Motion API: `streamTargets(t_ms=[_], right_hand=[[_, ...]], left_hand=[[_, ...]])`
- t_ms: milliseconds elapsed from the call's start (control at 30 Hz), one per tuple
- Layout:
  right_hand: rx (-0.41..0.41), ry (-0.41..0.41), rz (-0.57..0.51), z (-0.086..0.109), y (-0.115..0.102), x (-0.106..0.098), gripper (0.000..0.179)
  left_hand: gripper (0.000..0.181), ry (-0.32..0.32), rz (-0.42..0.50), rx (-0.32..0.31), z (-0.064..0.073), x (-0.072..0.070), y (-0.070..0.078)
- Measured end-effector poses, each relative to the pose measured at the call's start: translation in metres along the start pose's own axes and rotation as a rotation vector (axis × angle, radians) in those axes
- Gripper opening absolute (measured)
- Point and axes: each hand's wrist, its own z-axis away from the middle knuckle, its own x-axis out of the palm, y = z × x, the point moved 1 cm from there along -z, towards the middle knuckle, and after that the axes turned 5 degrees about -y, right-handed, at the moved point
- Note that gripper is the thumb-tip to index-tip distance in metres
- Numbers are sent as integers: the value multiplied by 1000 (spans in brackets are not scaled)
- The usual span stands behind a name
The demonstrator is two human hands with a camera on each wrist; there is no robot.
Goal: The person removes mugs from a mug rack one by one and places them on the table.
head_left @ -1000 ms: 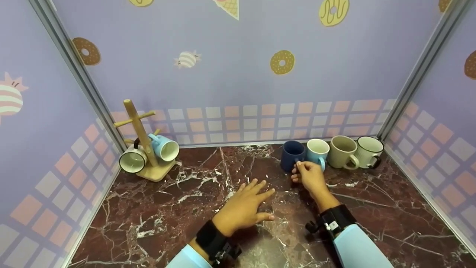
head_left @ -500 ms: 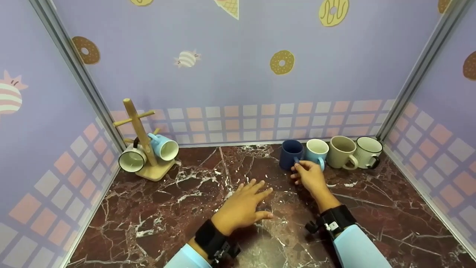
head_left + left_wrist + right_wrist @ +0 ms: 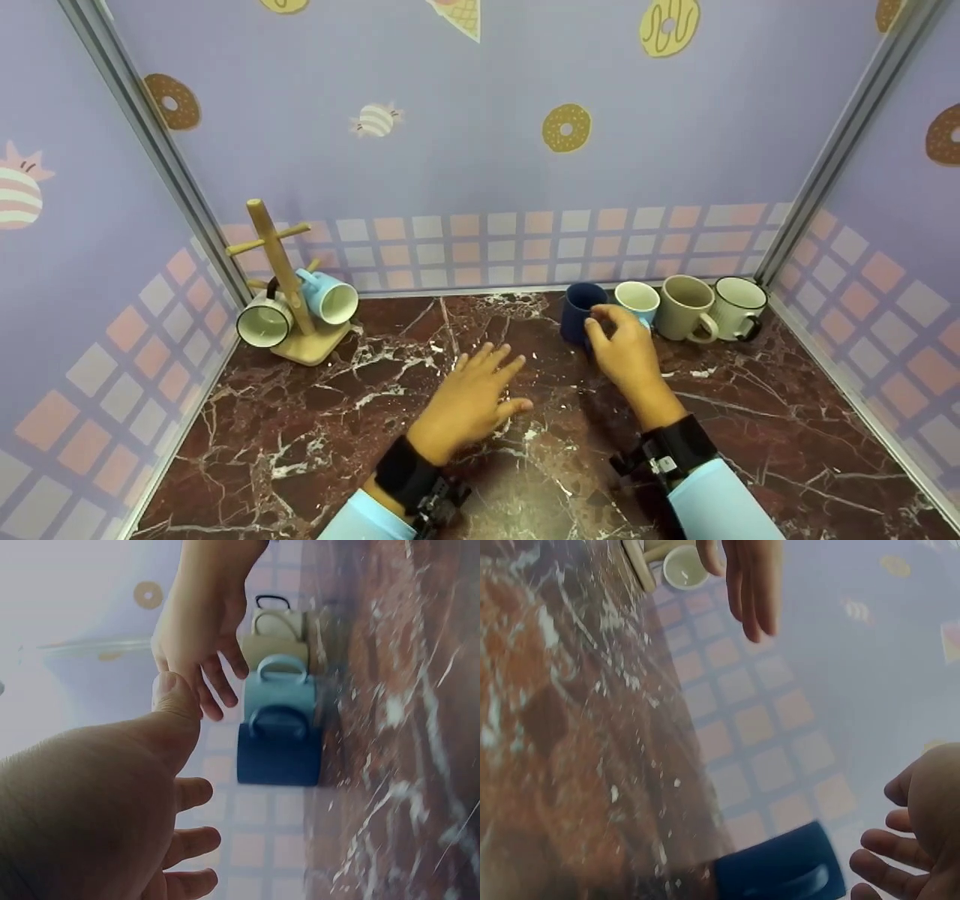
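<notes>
My right hand [image 3: 626,351] is just in front of and above a dark blue mug [image 3: 574,321], overlapping it in the head view. In the right wrist view the thumb and fingers [image 3: 889,847] are spread with a gap between them and the mug [image 3: 776,864]. The left wrist view shows the same mug [image 3: 277,757] upright on the table, its handle toward the camera and its body below the right hand [image 3: 202,637]. Held low over the middle of the table, my left hand [image 3: 466,401] has its fingers stretched out and holds nothing.
Right of the dark blue mug stand a light blue mug [image 3: 637,297], a beige mug [image 3: 681,319] and a white mug with a black rim [image 3: 731,319]. A wooden mug tree [image 3: 279,255] at left bears a white mug [image 3: 265,324] and a light blue mug [image 3: 330,298].
My right hand has let go of the dark blue mug's handle and risen slightly, its fingers parting. My left hand has moved a little to the left and away from me.
</notes>
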Motion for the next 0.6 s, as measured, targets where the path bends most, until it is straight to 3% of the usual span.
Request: streamTargets(t_ms=[300, 600], right_hand=[[-297, -69, 115, 13, -34, 2, 41], [-425, -271, 219, 29, -63, 7, 62]], left_hand=[[78, 115, 92, -72, 7, -30, -37], [77, 218, 165, -152, 16, -51, -73]])
